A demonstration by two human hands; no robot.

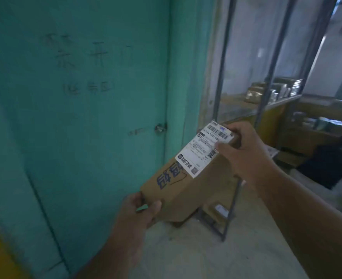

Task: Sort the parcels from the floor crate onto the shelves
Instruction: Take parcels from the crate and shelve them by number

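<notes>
Right now the tall grey metal shelving rack (264,101) stands well apart from the brown cardboard parcel with its white shipping label (188,178), held up before the teal door (85,117) to the rack's left. Left hand (144,208) pinches the near corner; right hand (246,156) clasps the far end. Each grip is shallow, so the parcel could slip or twist free.

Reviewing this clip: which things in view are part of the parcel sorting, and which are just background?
Part of the job:
- cardboard parcel with white shipping label, gripped by left hand and right hand
- metal shelves with parcels on shelf
- small box low down behind the frame

Background:
- teal door
- door knob
- concrete floor
</notes>
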